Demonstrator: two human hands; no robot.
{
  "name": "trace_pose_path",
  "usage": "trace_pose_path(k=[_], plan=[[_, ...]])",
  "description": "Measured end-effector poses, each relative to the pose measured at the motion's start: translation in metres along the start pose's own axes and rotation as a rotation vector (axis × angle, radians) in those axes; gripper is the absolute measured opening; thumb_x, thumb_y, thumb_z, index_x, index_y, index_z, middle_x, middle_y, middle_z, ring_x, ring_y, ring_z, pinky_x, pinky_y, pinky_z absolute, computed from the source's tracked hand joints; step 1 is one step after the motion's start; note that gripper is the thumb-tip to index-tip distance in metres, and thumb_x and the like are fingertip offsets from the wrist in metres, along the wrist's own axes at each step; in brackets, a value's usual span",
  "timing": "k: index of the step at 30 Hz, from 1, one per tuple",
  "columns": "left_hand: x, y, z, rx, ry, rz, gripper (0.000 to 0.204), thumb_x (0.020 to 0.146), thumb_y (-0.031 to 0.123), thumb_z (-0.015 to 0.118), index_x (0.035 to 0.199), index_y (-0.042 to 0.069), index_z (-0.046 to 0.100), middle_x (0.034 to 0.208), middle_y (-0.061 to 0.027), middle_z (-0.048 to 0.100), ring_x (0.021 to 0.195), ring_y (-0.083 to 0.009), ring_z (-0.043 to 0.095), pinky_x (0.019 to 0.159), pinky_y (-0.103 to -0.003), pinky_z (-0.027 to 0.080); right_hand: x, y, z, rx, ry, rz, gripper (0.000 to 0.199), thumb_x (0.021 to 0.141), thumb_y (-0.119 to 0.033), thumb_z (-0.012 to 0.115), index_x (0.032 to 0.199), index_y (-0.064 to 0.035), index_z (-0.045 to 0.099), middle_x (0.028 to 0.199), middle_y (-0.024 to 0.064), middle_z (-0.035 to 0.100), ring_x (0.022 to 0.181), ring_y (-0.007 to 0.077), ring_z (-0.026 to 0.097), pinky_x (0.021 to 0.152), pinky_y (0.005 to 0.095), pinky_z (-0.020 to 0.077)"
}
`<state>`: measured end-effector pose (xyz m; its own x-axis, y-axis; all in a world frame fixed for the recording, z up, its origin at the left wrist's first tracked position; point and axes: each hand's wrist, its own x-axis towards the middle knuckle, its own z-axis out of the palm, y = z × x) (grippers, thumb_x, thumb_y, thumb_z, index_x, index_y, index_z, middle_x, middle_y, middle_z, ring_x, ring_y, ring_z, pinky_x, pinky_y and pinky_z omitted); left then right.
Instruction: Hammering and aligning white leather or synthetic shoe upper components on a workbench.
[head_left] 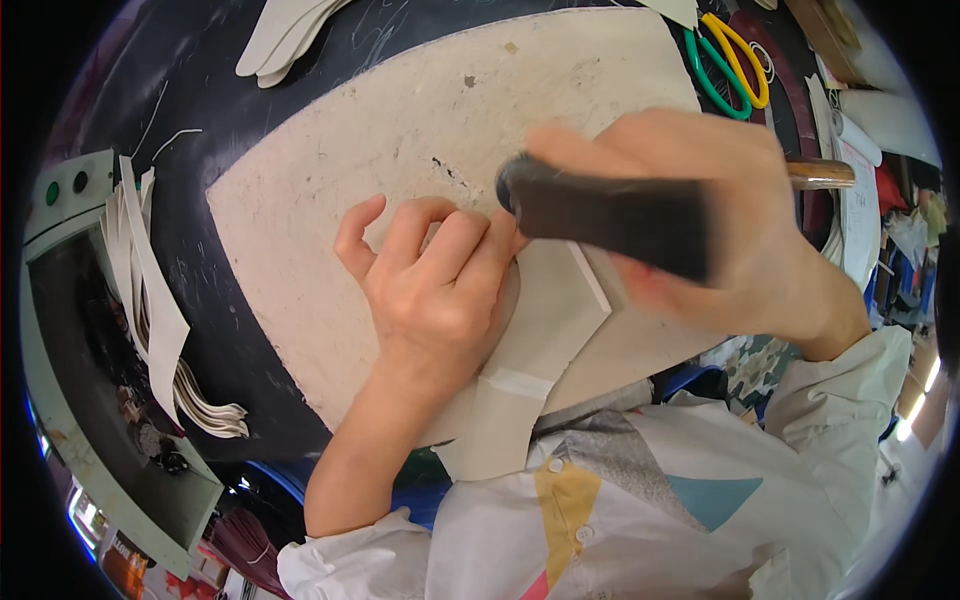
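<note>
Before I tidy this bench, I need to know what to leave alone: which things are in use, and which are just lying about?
In use:
left hand, pressing down the pale cut piece
right hand, gripping the dark-headed tool
pale work slab underneath

Lying about:
green and yellow scissors
stack of cut strips
pale pieces at the top

A craft workshop, likely for leather or shoe parts: a scratched dark table [250, 150] carries a worn pale cutting board [420, 110], stacks of cut pale pieces [150, 300], green and yellow scissors [730, 65] and cluttered supplies at the edges.
</note>
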<state>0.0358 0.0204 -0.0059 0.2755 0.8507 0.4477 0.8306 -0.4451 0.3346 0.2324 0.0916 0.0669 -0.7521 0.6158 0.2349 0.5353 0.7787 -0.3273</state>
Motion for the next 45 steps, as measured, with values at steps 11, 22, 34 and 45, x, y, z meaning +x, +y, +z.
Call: trace_pose_path(k=[11, 22, 34, 45], plan=[[-0.014, 0.009, 0.005, 0.036, 0.027, -0.089, 0.02, 0.072, 0.023, 0.081, 0.086, 0.012, 0.073, 0.077, 0.0042, 0.054, 0.083, -0.019, 0.058, 0.097, -0.047, 0.029, 0.002, 0.003, 0.002, -0.012, 0.016, -0.073, 0.05, 0.062, -0.009, 0.076, 0.113, -0.009, 0.07, 0.069, 0.0045, 0.052, 0.057, 0.0264, 0.056, 0.051, 0.037, 0.0438], [-0.011, 0.02, 0.007, 0.097, 0.092, -0.094, 0.019, 0.069, 0.017, 0.083, 0.082, 0.01, 0.072, 0.076, 0.0033, 0.054, 0.081, -0.0177, 0.058, 0.091, -0.045, 0.032, 0.001, 0.006, 0.004, -0.005, -0.026, -0.093, 0.058, 0.058, -0.004, 0.072, 0.115, -0.0074, 0.07, 0.069, 0.0058, 0.052, 0.058, 0.0251, 0.055, 0.049, 0.0359, 0.0421], [-0.006, 0.019, -0.009, 0.149, -0.047, -0.101, 0.018, 0.071, 0.018, 0.083, 0.085, 0.011, 0.073, 0.079, 0.0027, 0.059, 0.085, -0.0183, 0.061, 0.096, -0.049, 0.032, -0.002, 0.001, 0.006, -0.06, -0.07, -0.128, 0.054, 0.061, -0.007, 0.073, 0.115, -0.0082, 0.07, 0.073, 0.0054, 0.055, 0.061, 0.0253, 0.057, 0.054, 0.0373, 0.0448], [-0.015, 0.035, 0.009, 0.061, 0.106, -0.181, 0.02, 0.07, 0.017, 0.082, 0.086, 0.008, 0.072, 0.074, 0.002, 0.051, 0.077, -0.0172, 0.056, 0.087, -0.042, 0.033, -0.001, 0.005, 0.001, -0.027, 0.028, -0.143, 0.053, 0.06, -0.008, 0.074, 0.113, -0.0066, 0.07, 0.074, 0.0074, 0.058, 0.061, 0.0263, 0.058, 0.054, 0.037, 0.0452]])
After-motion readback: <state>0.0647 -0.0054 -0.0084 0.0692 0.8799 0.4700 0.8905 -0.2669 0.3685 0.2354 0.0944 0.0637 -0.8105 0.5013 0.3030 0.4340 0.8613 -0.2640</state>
